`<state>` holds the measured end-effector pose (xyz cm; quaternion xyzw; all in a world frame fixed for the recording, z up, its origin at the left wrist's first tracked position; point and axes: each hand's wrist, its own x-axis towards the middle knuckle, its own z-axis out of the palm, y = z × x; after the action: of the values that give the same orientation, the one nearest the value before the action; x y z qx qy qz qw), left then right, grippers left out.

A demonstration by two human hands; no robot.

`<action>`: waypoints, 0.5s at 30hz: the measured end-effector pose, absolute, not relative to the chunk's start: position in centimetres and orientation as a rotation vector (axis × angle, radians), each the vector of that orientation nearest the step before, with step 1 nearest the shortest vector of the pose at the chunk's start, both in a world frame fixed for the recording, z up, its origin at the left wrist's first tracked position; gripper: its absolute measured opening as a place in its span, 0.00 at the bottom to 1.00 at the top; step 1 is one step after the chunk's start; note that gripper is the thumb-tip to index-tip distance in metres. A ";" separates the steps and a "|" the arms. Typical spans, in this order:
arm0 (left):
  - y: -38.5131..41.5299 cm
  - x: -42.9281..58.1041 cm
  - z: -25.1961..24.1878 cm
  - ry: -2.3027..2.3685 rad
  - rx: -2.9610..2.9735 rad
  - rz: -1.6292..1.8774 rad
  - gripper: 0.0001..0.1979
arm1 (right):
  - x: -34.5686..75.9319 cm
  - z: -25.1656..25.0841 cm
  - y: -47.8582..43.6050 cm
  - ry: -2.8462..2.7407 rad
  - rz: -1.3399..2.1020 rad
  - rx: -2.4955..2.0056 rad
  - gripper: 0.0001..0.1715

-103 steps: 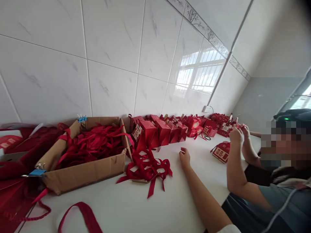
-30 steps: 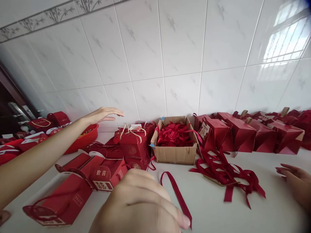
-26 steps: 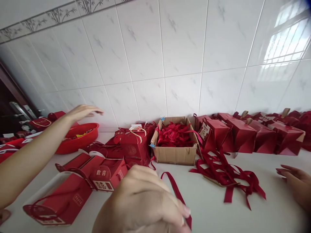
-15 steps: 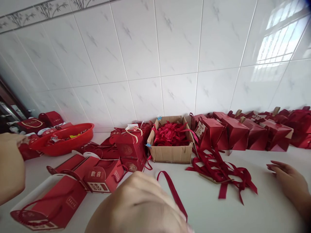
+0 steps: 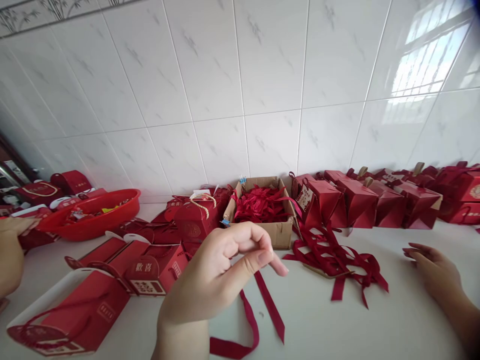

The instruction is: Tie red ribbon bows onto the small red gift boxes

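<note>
My left hand (image 5: 228, 270) is raised over the table's middle, thumb and fingers pinched together. From behind this pinch, two lengths of dark red ribbon (image 5: 270, 310) hang down and trail onto the tabletop; the exact grip point is hidden by the thumb. My right hand (image 5: 437, 272) lies low at the right, its fingers stretched out to the left with nothing in them. Between the hands is a loose tangle of red ribbons (image 5: 326, 255). Behind my left hand stands a cardboard box (image 5: 283, 235) filled with cut red ribbons (image 5: 262, 204).
Red gift boxes (image 5: 360, 200) line the wall at the right. More red boxes (image 5: 86, 315), some lying open, cover the left side. An orange-red basin (image 5: 75, 229) holds small wrapped items. Another person's hand (image 5: 11, 250) reaches in beside the basin. White tiles form the back wall.
My left hand has risen and turned, lifting the ribbon into a fold. The other person's hand has shifted at the left edge. My right hand stays nearly in place; the view moved slightly.
</note>
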<state>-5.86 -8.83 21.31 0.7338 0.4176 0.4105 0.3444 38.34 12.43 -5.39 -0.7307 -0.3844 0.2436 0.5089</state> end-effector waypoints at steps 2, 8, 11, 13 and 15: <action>-8.8 -5.7 21.3 1.058 1.884 1.060 0.08 | 38.4 -5.4 12.4 -0.928 0.586 -1.760 0.18; -8.7 -5.4 21.3 1.007 1.804 1.006 0.09 | 38.6 -5.6 12.6 -0.938 0.572 -1.749 0.17; -8.6 -5.3 21.2 0.984 1.751 1.019 0.09 | 38.8 -5.8 12.7 -0.941 0.572 -1.770 0.17; -8.6 -5.2 21.2 0.958 1.724 1.022 0.09 | 38.8 -5.7 12.7 -0.944 0.576 -1.771 0.16; -8.4 -5.1 21.1 0.949 1.709 1.019 0.10 | 38.7 -5.5 12.6 -0.947 0.572 -1.771 0.16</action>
<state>-5.10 -8.45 21.13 0.6916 0.3840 0.4124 0.4519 38.66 12.56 -5.50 -0.7331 -0.3922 0.2366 0.5027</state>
